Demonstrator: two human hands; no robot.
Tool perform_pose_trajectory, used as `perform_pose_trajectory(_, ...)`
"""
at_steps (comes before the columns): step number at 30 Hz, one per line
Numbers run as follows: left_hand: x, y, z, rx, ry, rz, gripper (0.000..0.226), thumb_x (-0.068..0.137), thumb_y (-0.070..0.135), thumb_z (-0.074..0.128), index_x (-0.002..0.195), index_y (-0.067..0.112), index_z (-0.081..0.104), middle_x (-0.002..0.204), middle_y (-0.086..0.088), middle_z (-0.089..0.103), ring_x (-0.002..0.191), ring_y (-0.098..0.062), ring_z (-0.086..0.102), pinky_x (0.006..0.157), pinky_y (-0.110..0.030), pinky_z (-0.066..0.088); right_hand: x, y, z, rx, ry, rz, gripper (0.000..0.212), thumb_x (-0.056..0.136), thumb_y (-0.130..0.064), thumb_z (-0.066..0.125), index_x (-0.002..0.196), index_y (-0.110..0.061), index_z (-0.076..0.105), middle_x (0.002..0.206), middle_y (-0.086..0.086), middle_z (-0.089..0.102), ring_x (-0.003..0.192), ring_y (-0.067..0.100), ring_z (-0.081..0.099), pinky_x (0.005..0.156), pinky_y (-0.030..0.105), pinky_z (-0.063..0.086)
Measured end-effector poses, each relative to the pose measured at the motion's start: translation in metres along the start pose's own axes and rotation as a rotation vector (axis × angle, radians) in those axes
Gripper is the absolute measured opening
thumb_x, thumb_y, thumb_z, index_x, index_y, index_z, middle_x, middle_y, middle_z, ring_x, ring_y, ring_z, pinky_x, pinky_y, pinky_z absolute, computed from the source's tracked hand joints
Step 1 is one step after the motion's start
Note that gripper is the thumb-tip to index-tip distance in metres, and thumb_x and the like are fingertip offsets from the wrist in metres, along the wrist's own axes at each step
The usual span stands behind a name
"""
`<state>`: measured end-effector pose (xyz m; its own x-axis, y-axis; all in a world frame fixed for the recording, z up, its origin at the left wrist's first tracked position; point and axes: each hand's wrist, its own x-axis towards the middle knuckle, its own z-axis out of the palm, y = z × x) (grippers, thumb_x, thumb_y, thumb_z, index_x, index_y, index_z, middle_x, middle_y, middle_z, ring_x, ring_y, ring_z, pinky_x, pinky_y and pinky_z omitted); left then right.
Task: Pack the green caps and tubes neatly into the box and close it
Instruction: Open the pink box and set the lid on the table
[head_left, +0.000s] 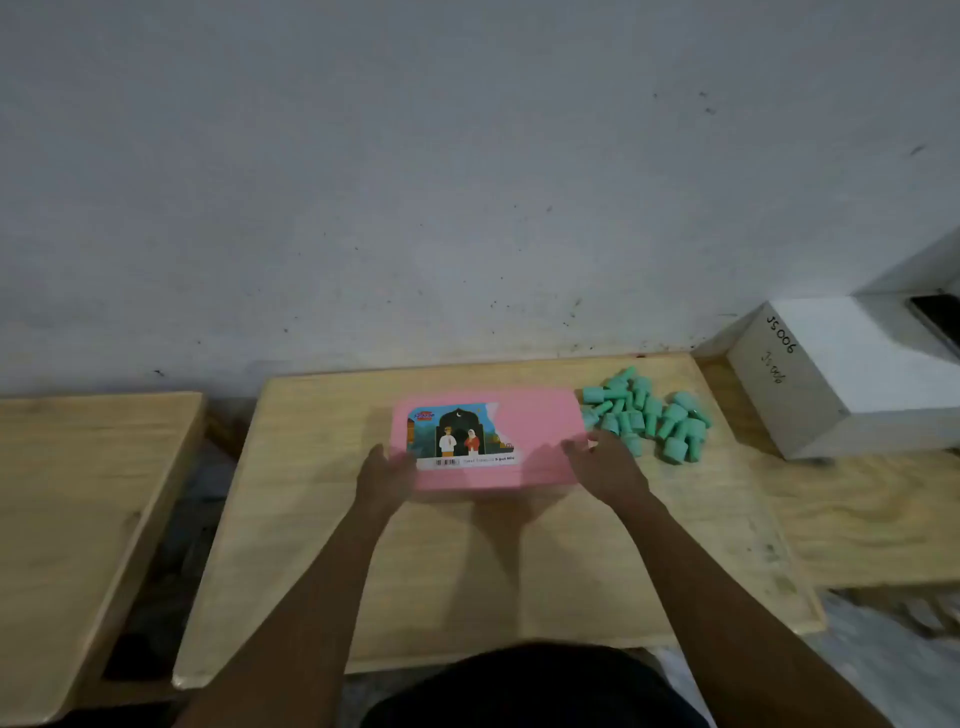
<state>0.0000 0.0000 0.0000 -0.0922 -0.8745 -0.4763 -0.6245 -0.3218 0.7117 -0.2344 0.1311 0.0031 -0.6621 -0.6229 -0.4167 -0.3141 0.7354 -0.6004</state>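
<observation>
Both hands meet the pink box (519, 441) at its near corners. Left grip (387, 475): the fingers are spread loosely against the box's left near corner, touching it, though whether they actually clasp it I cannot tell. Further left stands a separate wooden surface (78, 519), apart from the middle one by a dark gap. The box lies flat and closed on the middle wooden surface (467, 571), near its far edge, lid up, with a printed label (462, 436) on the left part of the lid showing two figures under an arch and a barcode strip. Right grip (605, 465): the fingers are open and curved, fingertips resting on the box's right near corner, not clenched. Just right of the box, touching or nearly touching its right end, lies a loose heap of green caps and tubes (644, 413), all outside the box. At far right a white carton (852, 374) with handwritten marks sits against the grey wall (467, 182).
</observation>
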Motion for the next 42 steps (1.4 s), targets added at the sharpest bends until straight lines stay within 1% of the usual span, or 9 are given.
perform_pose_trajectory(2,0.000,-0.005,0.001,-0.112,-0.006,0.021,0.030,0.080,0.028,0.052,0.101,0.010,0.064,0.102,-0.014,0.063,0.085,-0.025,0.056,0.069,-0.030,0.042,-0.004,0.001,0.000,0.027,0.011,0.022,0.046,0.094,-0.040,0.052,0.125,-0.006,0.058,0.118,0.012,0.059,0.107,0.024,0.055,0.088,0.033,0.041)
perform_pose_trajectory(4,0.007,-0.015,0.003,-0.142,0.023,0.051,0.018,0.084,0.024,0.050,0.081,0.013,0.064,0.086,-0.011,0.063,0.077,-0.024,0.054,0.063,-0.030,0.039,-0.006,0.009,-0.001,0.017,0.020,0.025,0.034,0.095,-0.035,0.052,0.101,-0.005,0.068,0.092,0.009,0.060,0.086,0.021,0.054,0.074,0.028,0.039)
perform_pose_trajectory(6,0.011,-0.018,0.004,-0.168,0.057,0.042,0.023,0.090,0.018,0.049,0.087,0.007,0.068,0.086,-0.011,0.063,0.077,-0.024,0.054,0.066,-0.030,0.039,-0.005,0.014,0.000,0.049,0.014,0.051,0.036,0.093,-0.037,0.054,0.074,-0.009,0.066,0.072,0.006,0.061,0.073,0.022,0.058,0.062,0.028,0.042)
perform_pose_trajectory(9,0.016,-0.020,0.002,-0.226,0.082,0.058,0.025,0.092,0.017,0.051,0.100,0.003,0.070,0.090,-0.010,0.064,0.079,-0.021,0.055,0.071,-0.028,0.042,0.002,0.022,0.001,0.137,-0.002,0.117,0.046,0.088,-0.045,0.061,0.060,-0.009,0.060,0.062,0.007,0.060,0.067,0.024,0.062,0.072,0.038,0.053)
perform_pose_trajectory(16,0.021,-0.031,0.003,-0.378,0.033,0.004,0.026,0.093,0.023,0.055,0.113,0.010,0.067,0.098,-0.006,0.066,0.084,-0.020,0.060,0.084,-0.042,0.054,0.010,0.028,0.003,0.167,-0.101,0.191,0.058,0.079,-0.063,0.066,0.077,-0.005,0.066,0.077,0.009,0.071,0.074,0.023,0.071,0.072,0.036,0.056)
perform_pose_trajectory(27,0.025,-0.032,0.002,-0.404,0.018,-0.014,0.025,0.094,0.024,0.055,0.114,0.010,0.064,0.100,-0.008,0.065,0.085,-0.021,0.059,0.076,-0.035,0.054,0.019,0.020,0.003,0.227,-0.177,0.240,0.037,0.084,-0.045,0.071,0.080,-0.010,0.059,0.089,0.005,0.069,0.072,0.020,0.073,0.076,0.037,0.060)
perform_pose_trajectory(33,0.026,-0.031,0.004,-0.378,0.025,-0.011,0.025,0.094,0.023,0.054,0.112,0.010,0.066,0.097,-0.007,0.066,0.084,-0.022,0.059,0.084,-0.042,0.053,0.018,0.017,0.001,0.009,-0.137,0.182,0.043,0.086,-0.050,0.064,0.084,-0.007,0.061,0.083,0.005,0.072,0.068,0.018,0.072,0.075,0.038,0.061)
perform_pose_trajectory(38,0.026,-0.031,0.005,-0.334,0.052,0.015,0.025,0.095,0.024,0.051,0.110,0.010,0.066,0.089,-0.002,0.064,0.082,-0.023,0.058,0.087,-0.045,0.053,0.019,0.012,-0.004,-0.195,-0.056,0.130,0.054,0.082,-0.062,0.060,0.084,-0.008,0.061,0.076,0.003,0.065,0.079,0.022,0.067,0.073,0.034,0.053)
perform_pose_trajectory(42,0.021,-0.029,0.009,-0.260,0.019,0.058,0.028,0.095,0.026,0.051,0.115,0.009,0.061,0.097,-0.002,0.063,0.086,-0.020,0.059,0.083,-0.041,0.052,0.023,0.022,-0.008,-0.270,-0.096,0.129,0.068,0.074,-0.075,0.057,0.090,-0.009,0.059,0.073,0.000,0.060,0.073,0.020,0.061,0.071,0.033,0.051)
